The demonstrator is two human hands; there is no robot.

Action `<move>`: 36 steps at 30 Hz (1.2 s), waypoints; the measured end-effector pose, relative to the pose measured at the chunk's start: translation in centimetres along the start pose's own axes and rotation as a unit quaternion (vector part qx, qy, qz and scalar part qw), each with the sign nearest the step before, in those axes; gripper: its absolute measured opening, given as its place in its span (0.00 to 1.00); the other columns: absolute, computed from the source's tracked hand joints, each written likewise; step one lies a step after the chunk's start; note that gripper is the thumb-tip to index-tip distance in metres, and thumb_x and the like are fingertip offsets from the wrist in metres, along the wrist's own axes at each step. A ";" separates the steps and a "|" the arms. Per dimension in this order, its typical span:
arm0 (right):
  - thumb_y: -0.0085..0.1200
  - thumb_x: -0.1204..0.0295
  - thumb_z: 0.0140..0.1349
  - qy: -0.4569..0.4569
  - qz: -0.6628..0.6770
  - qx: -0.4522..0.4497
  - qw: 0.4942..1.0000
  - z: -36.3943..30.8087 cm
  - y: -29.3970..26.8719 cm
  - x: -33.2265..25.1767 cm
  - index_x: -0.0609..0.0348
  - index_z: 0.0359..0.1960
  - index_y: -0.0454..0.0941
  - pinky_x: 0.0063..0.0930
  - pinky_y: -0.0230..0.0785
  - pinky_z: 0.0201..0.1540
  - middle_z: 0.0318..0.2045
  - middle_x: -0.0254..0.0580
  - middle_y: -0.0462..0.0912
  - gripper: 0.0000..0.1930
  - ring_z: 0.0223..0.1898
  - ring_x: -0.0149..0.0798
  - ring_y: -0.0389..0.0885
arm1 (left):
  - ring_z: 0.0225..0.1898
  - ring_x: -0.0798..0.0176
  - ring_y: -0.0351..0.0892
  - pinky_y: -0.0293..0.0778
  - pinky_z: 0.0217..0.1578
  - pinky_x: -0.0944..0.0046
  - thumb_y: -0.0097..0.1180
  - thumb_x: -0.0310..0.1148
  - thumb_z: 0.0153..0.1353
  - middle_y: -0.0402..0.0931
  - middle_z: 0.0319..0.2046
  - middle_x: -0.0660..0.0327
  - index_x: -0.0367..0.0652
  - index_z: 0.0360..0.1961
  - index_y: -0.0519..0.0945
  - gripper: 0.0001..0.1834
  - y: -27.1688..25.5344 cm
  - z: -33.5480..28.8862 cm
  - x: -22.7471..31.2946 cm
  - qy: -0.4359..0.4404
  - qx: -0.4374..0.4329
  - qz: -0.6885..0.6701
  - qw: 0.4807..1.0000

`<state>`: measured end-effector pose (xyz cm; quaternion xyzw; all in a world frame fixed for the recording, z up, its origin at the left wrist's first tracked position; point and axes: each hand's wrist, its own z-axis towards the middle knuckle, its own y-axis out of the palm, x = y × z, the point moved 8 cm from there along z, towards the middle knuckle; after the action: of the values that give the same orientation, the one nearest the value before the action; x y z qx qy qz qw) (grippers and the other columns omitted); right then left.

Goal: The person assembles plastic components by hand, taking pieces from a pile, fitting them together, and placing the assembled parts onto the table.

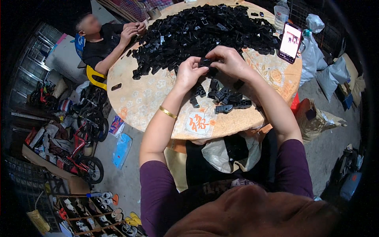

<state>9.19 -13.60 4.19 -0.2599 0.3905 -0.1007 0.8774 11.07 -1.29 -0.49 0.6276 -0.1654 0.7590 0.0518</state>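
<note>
Over the near edge of a large heap of small black plastic parts (185, 33), my two hands meet. A small black plastic part (205, 62) is pinched between my left hand (187, 74) and my right hand (230, 64). Both hands are closed on it, and the fingers cover much of its shape. Below the hands, nearer to me, lies a small group of black parts (224, 96), longer and blockier in look. An open white woven sack (211, 154) hangs at my lap under the table edge, with black parts inside.
The round table wears a patterned cream cloth (146, 98). A phone (290, 42) with a lit screen stands at right, beside a clear bottle (281, 14). Another person (98, 43) sits at far left, hands at the heap. Bicycles (89, 130), a shoe rack (85, 217) and white bags (314, 59) surround the table.
</note>
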 end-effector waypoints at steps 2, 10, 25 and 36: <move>0.57 0.82 0.43 -0.069 -0.029 0.030 0.997 0.0 -0.2 -1.0 0.61 0.33 0.76 0.26 0.71 0.36 0.34 0.40 0.73 0.13 0.36 0.39 0.76 | 0.31 0.69 0.76 0.75 0.32 0.74 0.53 0.19 0.50 0.76 0.31 0.57 0.31 0.40 0.69 0.14 -0.2 -0.1 0.1 -0.010 0.003 -0.044 0.999; 0.57 0.82 0.43 -0.149 -0.039 0.090 0.984 -0.5 -0.8 -2.9 0.61 0.33 0.75 0.27 0.70 0.35 0.34 0.42 0.74 0.13 0.36 0.41 0.76 | 0.32 0.70 0.76 0.74 0.33 0.74 0.53 0.20 0.51 0.75 0.35 0.58 0.31 0.44 0.68 0.18 -0.4 -0.4 1.7 -0.002 0.006 -0.107 0.994; 0.59 0.74 0.46 0.104 0.035 -0.141 0.984 -0.3 0.6 2.8 0.63 0.36 0.77 0.22 0.69 0.34 0.28 0.40 0.80 0.14 0.30 0.28 0.76 | 0.47 0.65 0.67 0.71 0.39 0.71 0.61 0.27 0.46 0.67 0.45 0.51 0.36 0.54 0.60 0.33 0.2 -2.9 4.9 0.073 -0.021 0.127 0.989; 0.58 0.68 0.47 0.089 0.010 -0.377 0.922 -3.1 4.2 2.1 0.58 0.33 0.79 0.25 0.69 0.33 0.28 0.40 0.81 0.12 0.29 0.32 0.78 | 0.43 0.50 0.66 0.64 0.45 0.58 0.55 0.34 0.50 0.71 0.38 0.50 0.40 0.41 0.74 0.16 0.6 -6.5 2.3 0.189 -0.017 0.501 0.844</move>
<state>8.21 -11.95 -1.09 -0.5578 0.4785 0.0397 0.6770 4.34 -0.09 0.58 0.3025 -0.4573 0.7826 -0.2948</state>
